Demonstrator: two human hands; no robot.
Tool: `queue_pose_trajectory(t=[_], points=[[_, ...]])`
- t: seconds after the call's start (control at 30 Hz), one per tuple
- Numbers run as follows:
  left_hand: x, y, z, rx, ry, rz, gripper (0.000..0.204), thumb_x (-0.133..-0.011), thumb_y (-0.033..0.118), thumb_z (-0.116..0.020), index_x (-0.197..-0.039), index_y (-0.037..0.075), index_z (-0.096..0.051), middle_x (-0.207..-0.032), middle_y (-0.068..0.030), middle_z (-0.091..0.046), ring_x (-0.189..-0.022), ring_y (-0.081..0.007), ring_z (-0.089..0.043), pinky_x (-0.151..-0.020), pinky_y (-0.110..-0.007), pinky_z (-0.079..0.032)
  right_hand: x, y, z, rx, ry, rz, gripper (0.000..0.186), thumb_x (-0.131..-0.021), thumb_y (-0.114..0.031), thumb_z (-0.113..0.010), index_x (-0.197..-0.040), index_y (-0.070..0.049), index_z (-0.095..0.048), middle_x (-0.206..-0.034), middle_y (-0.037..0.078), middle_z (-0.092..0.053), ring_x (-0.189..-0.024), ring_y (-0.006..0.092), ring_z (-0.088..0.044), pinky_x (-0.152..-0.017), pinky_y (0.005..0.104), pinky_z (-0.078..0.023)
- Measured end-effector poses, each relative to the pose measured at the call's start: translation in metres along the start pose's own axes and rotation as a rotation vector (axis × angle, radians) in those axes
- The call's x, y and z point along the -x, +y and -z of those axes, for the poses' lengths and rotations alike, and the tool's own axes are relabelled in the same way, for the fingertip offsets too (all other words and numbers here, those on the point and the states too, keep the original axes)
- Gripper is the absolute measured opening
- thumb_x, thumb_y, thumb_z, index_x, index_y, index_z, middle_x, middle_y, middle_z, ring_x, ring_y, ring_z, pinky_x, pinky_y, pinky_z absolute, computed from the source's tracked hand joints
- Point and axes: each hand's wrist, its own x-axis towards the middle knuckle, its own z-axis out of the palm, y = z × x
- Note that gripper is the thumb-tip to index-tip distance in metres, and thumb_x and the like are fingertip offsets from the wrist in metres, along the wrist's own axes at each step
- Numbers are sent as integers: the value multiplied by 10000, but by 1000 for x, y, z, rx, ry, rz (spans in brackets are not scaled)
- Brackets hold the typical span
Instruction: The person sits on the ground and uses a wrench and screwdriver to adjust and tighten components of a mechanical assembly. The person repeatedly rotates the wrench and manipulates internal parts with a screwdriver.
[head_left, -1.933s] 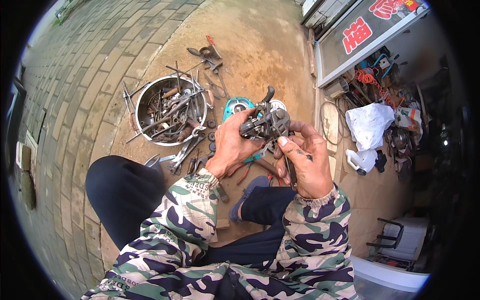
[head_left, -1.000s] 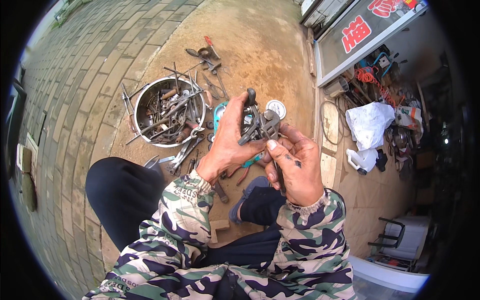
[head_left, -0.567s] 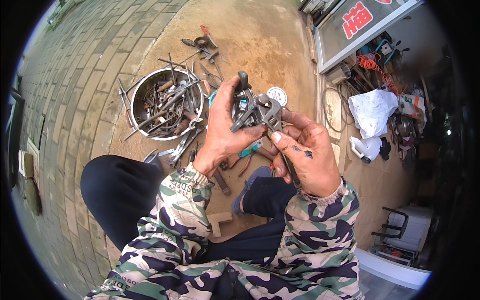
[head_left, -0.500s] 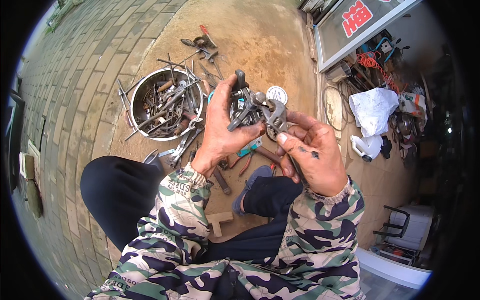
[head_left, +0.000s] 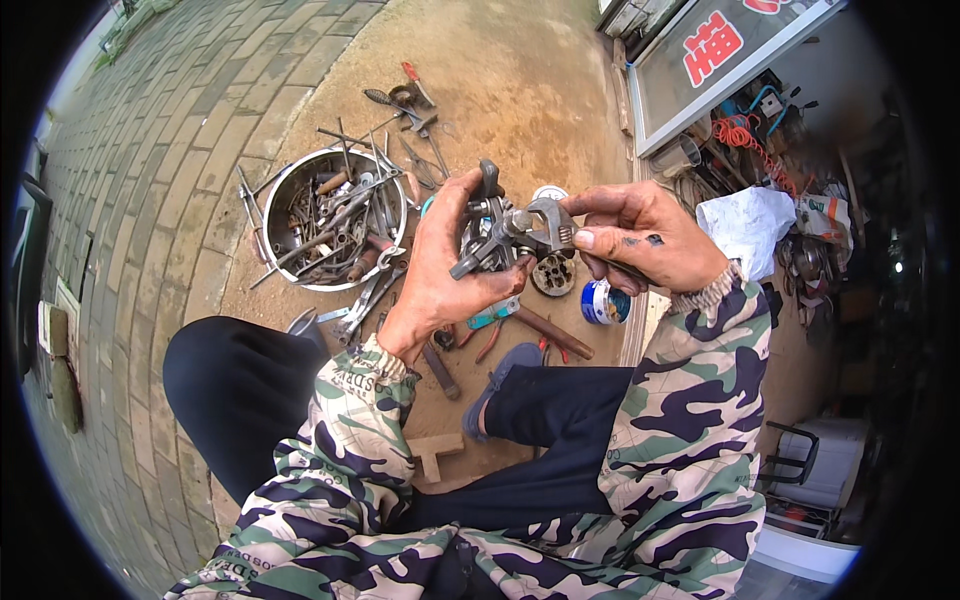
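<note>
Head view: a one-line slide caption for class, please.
Left hand holds a metal assembly; right hand grips an adjustable wrench at it, near a basin of tools.

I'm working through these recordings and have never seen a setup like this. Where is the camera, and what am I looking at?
There is no robot here: these are a person's own two bare hands. A wide fisheye camera worn on the head looks down, so straight edges bend near the rim.

The left hand holds a dark metal part. The right hand holds an adjustable wrench up to it; whether its jaws grip the part, I can't tell.

On the ground stand a round metal basin of tools and a blue tin; a pale wooden piece lies nearer the person.
</note>
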Motion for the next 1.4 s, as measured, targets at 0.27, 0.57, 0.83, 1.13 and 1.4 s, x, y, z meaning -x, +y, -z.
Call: queue_pose_trajectory(t=[0.27, 0.57, 0.83, 1.13, 1.4], points=[[0, 3, 6, -43, -39, 47, 931, -595, 148, -861, -1413, -44, -461, -1226, -109, -569, -1156, -230, -600, -1032, -370, -477, -19, -12, 6, 12, -126, -45, 410, -1013, -188, -664, -1323, 70, -586, -703, 42, -642, -512, 50, -529, -461, 203, -400], [-4, -7, 10, -35, 169, -4, 862, -566, 153, -873, -1326, -53, -521, -1134, -149, -606, -1070, -274, -624, -980, -371, -492, -3, -7, -98, -335, 338, 3, 419, -1022, -70, -570, -1397, 50, -427, -891, 92, -637, -595, 103, -580, -475, 228, -461], [-5, -7, 7, -44, 144, -18, 803, -598, 185, -860, -1294, -60, -545, -1114, -159, -601, -1046, -288, -620, -967, -378, -484, -8, 12, -173, -778, 545, 280, 469, -1027, -54, -540, -1472, -18, -397, -1053, 124, -632, -665, 137, -588, -451, 238, -424], [-2, -3, 8, -97, 134, -24, 848, -577, 149, -889, -1312, -53, -518, -1163, -155, -601, -1078, -275, -621, -982, -382, -493, 27, -11, -50, -100, 254, -67, 307, -1047, -232, -605, -1177, 47, -621, -734, 29, -635, -485, 57, -547, -419, 193, -397], [-2, -4, 3, -64, 104, 6, 842, -580, 154, -887, -1309, -51, -519, -1164, -150, -600, -1088, -279, -620, -996, -375, -487, -8, -30, -4, 87, 8, -134, 305, -1035, -223, -627, -1126, 65, -665, -697, 40, -659, -445, 52, -520, -407, 202, -384]])
